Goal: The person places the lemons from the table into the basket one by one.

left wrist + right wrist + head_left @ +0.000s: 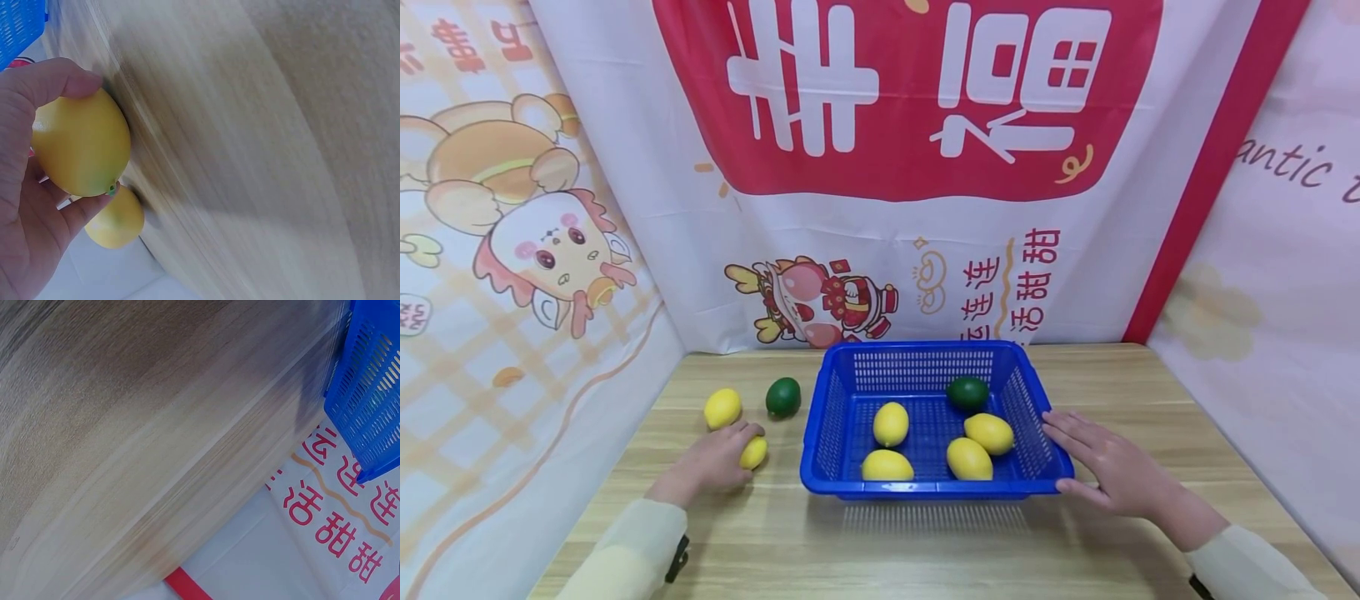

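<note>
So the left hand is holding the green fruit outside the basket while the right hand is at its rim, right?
Not quite: the left hand holds a lemon, as the left wrist view shows. The right hand is at the rim of the basket.

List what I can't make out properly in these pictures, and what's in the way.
Head view: the undersides of both front lemons, hidden by the basket's front rim.
Head view: part of the held lemon, covered by the left grip.
Left wrist view: part of the farther lemon, hidden behind the held one.
Right wrist view: the basket's contents, screened by its slotted wall.
</note>
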Demonstrator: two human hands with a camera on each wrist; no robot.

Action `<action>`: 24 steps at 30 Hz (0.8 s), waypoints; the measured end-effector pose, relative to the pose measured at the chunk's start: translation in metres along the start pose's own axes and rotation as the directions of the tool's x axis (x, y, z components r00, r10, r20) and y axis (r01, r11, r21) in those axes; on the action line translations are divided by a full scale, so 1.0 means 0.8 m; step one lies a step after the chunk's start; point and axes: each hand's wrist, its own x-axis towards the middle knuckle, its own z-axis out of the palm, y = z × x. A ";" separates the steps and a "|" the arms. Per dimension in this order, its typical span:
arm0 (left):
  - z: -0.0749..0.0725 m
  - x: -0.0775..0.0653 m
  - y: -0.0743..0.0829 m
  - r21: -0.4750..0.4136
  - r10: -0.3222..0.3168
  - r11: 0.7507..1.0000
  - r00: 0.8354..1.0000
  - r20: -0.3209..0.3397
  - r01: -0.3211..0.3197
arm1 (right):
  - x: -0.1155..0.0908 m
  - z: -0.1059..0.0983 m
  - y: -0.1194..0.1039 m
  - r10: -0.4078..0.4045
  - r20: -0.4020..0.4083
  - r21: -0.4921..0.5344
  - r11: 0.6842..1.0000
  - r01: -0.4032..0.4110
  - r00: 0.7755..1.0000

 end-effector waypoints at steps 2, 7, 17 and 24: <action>0.000 0.000 0.000 -0.003 0.002 1.000 1.000 -0.001 -0.002 | 0.000 0.000 0.000 0.002 0.000 0.002 1.000 -0.002 1.000; 0.002 0.000 -0.001 0.000 0.007 1.000 1.000 0.000 -0.007 | 0.000 0.000 -0.001 0.002 0.000 0.007 1.000 -0.002 1.000; 0.002 0.000 -0.003 0.001 0.038 0.999 0.999 -0.029 -0.038 | 0.000 0.000 -0.002 0.007 -0.005 0.009 1.000 -0.007 1.000; -0.001 0.000 -0.003 -0.002 0.078 0.997 0.993 -0.092 -0.079 | 0.001 0.000 -0.001 -0.010 -0.022 0.011 1.000 0.010 1.000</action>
